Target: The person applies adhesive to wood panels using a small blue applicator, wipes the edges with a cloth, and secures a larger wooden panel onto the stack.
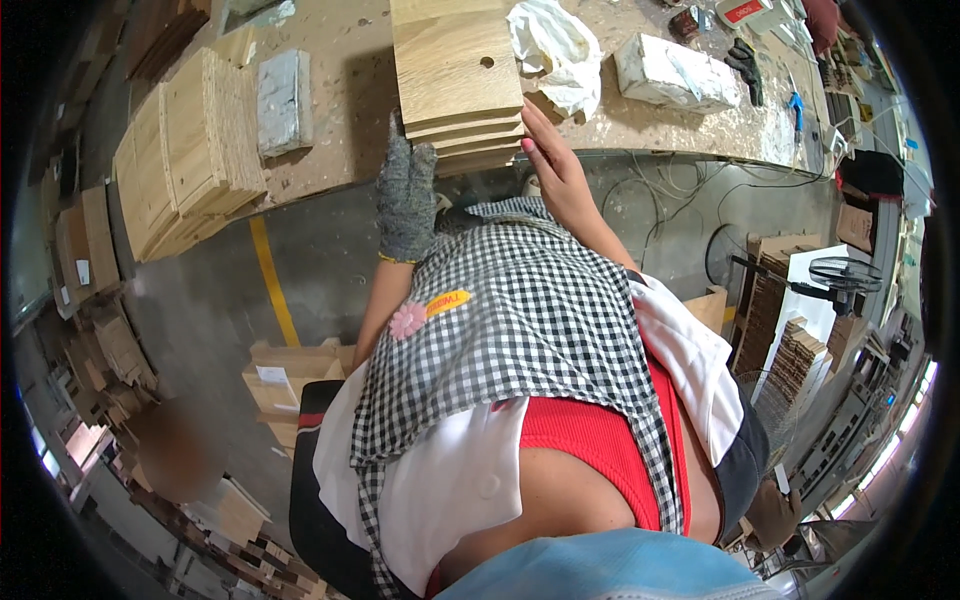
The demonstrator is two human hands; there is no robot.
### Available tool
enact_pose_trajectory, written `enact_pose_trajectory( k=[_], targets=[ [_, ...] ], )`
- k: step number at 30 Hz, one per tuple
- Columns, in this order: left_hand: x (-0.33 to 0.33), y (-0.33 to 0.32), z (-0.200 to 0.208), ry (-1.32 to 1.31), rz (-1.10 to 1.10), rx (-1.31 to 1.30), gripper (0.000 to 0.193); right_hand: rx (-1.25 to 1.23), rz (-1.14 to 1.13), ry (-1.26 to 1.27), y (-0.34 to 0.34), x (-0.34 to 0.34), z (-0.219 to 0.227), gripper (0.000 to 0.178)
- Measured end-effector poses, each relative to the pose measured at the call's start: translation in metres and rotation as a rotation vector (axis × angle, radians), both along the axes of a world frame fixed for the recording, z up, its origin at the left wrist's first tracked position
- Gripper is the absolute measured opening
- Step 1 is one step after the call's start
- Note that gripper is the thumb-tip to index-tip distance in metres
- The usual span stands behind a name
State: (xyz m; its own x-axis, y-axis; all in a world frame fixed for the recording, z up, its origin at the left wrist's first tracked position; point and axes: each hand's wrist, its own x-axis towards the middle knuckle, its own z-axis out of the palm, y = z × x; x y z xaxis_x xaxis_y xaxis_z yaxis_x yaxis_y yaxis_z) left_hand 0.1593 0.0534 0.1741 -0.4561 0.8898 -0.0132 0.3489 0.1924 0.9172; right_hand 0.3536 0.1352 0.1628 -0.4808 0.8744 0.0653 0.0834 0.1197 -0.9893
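Closest to us, we are seeing a black-and-white checked apron (510, 330) with a pink flower patch (408, 321), worn over a red top (590, 445). Past it, we are reaching both hands to a stack of pale wooden boards (450, 65), which is lying at the near edge of a paint-spotted workbench (640, 132), its front ends stepping out like stairs. The top board is showing a dark round spot.

Our left hand (407, 195), in a grey knit glove, is touching the stack's left side, fingers straight and thumb standing apart. Our bare right hand (562, 175) is touching the right side, fingers stretched along the edges, thumb spread below them; we cannot tell how firmly either is pressing.

Beside the boards on the left, we are noticing a whitish wrapped block (285, 100) and, further left, a pile of curved wooden panels (180, 165). To the right, a crumpled white sheet (562, 60) is lying just beside the stack, then a larger white block (675, 75), a dark glove (746, 70) and a blue-handled tool (797, 110). Well off to the right, a black fan (845, 273) is standing near stacked brown sheets (800, 355).
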Motion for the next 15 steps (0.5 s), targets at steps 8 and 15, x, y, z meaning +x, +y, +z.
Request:
enact_pose_trajectory(
  k=[8,15],
  targets=[
    [0.003,0.007,0.015,0.023,0.03,-0.081,0.053,-0.102,-0.078,0.063,0.005,-0.005,0.009,0.042],
    [0.005,0.02,0.022,0.098,0.005,0.023,0.059,0.022,-0.135,-0.024,0.022,-0.008,0.015,0.039]
  ],
)
